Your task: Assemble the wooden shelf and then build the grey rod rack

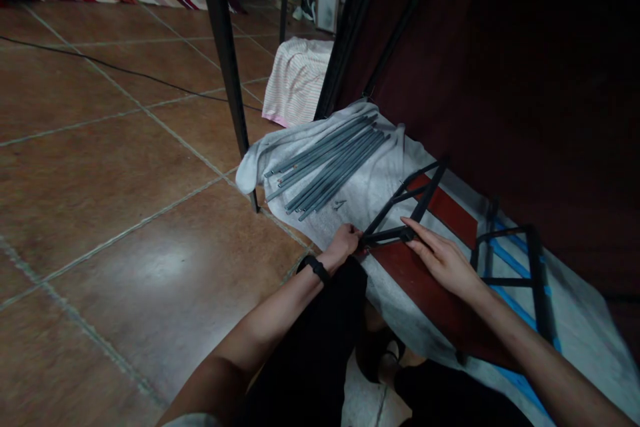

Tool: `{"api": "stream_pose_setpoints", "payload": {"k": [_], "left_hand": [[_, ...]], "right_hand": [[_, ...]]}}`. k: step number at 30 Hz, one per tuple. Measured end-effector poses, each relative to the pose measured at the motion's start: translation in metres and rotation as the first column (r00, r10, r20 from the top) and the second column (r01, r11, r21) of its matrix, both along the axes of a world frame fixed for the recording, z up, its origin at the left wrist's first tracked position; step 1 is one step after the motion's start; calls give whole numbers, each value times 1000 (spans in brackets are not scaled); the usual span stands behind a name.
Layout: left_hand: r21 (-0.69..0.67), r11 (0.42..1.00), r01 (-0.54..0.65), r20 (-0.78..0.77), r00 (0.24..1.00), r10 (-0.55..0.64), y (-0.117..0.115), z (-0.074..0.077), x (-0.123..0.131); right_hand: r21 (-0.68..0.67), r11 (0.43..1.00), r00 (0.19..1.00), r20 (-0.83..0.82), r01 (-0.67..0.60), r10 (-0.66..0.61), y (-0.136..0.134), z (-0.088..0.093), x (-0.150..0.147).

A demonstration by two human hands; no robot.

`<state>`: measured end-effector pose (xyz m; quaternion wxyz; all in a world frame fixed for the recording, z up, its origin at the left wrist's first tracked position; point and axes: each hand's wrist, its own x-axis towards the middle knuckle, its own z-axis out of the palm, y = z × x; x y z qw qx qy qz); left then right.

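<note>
A black metal frame (383, 213) stands on reddish-brown boards laid over a pale cloth. My right hand (440, 257) grips its near right corner, thumb and fingers on either side of the bar. At the frame's near left corner, my left hand (345, 241) is closed in a pinch; whatever lies between its fingertips is hidden. One reddish-brown board (425, 287) runs beneath my right forearm, and another red board (453, 213) shows behind the frame. A few small metal fasteners (339, 205) lie on the cloth beyond my left hand.
Several grey metal tubes (325, 160) lie bundled on the pale cloth (380, 180). A second black frame (533, 282) with blue strips stands at right. A dark upright post (227, 67) rises at left; a black cable (150, 79) crosses the tiled floor. A striped cloth (297, 77) hangs behind.
</note>
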<state>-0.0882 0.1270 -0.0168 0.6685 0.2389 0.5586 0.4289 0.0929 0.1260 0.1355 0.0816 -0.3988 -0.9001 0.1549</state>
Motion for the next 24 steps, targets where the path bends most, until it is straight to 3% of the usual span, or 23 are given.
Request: {"api": "stream_pose_setpoints", "payload": {"k": [4, 18, 24], "left_hand": [[-8, 1000, 21, -76, 997, -21, -1, 1, -1], [-12, 1000, -8, 26, 1000, 9, -1, 9, -7], [5, 1000, -18, 106, 994, 17, -5, 6, -4]], "right_hand": [[-6, 1000, 1000, -13, -1, 1, -1, 0, 1], [-19, 998, 998, -13, 59, -59, -1, 2, 5], [-19, 997, 997, -9, 77, -77, -1, 1, 5]]}}
